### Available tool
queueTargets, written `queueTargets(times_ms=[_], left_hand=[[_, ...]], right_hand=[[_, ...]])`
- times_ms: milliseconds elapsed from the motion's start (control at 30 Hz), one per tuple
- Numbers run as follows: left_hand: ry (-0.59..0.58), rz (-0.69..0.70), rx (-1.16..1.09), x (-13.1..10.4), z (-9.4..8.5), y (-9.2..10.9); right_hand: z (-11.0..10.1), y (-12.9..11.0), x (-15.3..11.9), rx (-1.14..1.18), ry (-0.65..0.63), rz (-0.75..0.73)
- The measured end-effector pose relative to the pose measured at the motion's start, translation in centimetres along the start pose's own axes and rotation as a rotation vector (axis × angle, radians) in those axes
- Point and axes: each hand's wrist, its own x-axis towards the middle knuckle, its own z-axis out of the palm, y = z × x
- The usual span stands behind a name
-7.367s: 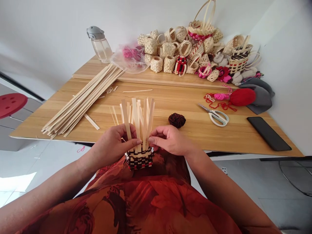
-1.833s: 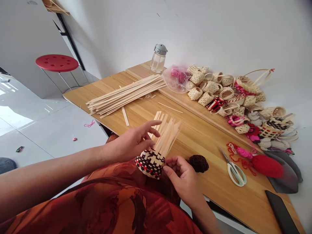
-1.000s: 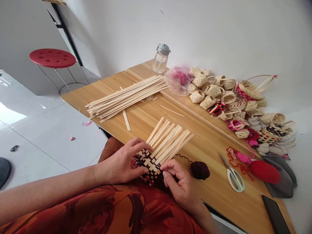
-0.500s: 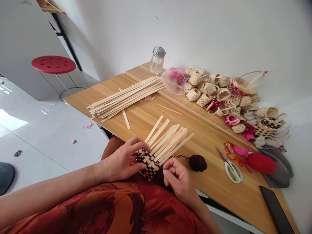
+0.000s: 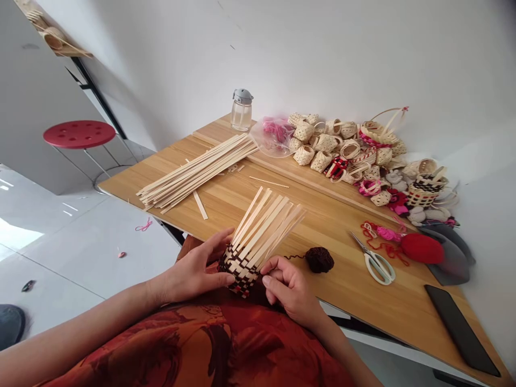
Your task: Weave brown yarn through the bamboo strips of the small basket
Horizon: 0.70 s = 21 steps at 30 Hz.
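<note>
A partly woven basket (image 5: pixel 241 270) of pale strips and dark brown yarn, with touches of red, rests at the table's near edge against my lap. Its long loose strips (image 5: pixel 268 217) fan upward and away from me. Around its left side curls my left hand (image 5: pixel 195 271), thumb on the near face and fingers behind. My right hand (image 5: pixel 288 287) is closed in a pinch at the basket's right edge, apparently on the brown yarn; the fingertips partly hide it. From a dark brown yarn ball (image 5: pixel 320 259), a crinkled strand leads to behind this hand.
Scissors (image 5: pixel 377 264), a red yarn ball (image 5: pixel 423 248) and a black phone (image 5: pixel 461 329) lie to the right. A bundle of pale strips (image 5: pixel 197 174) is at left, below a bottle (image 5: pixel 242 112). Several small woven baskets (image 5: pixel 322 142) line the wall. A red stool (image 5: pixel 79 134) stands beyond.
The view has shifted slightly right. The basket is turned a little more upright, its strips pointing more upward, and my left fingers have slid off its upper rim toward the left side.
</note>
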Motion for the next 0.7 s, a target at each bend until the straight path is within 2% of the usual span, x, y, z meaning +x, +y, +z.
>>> queueTargets(times_ms=[100,200,333,533,700], left_hand=[[-0.050,-0.018,-0.019,0.9,0.2,1.1],[-0.015,-0.088,0.095,2.0,0.5,1.7],[0.036,-0.129,0.179,3.5,0.4,1.4],[0.011,-0.108,0.033,5.3,-0.1,1.2],[0.055,-0.075,-0.014,6.3,-0.1,1.7]], right_hand=[[-0.1,-0.7,0.6,-0.031,-0.035,-0.001],[-0.3,-1.3,1.2,-0.067,-0.067,0.007],[-0.8,-1.5,1.9,-0.072,-0.051,0.020],[-1.5,-2.1,2.2,-0.084,0.044,-0.033],[-2.0,-2.8,2.2,-0.206,0.090,-0.079]])
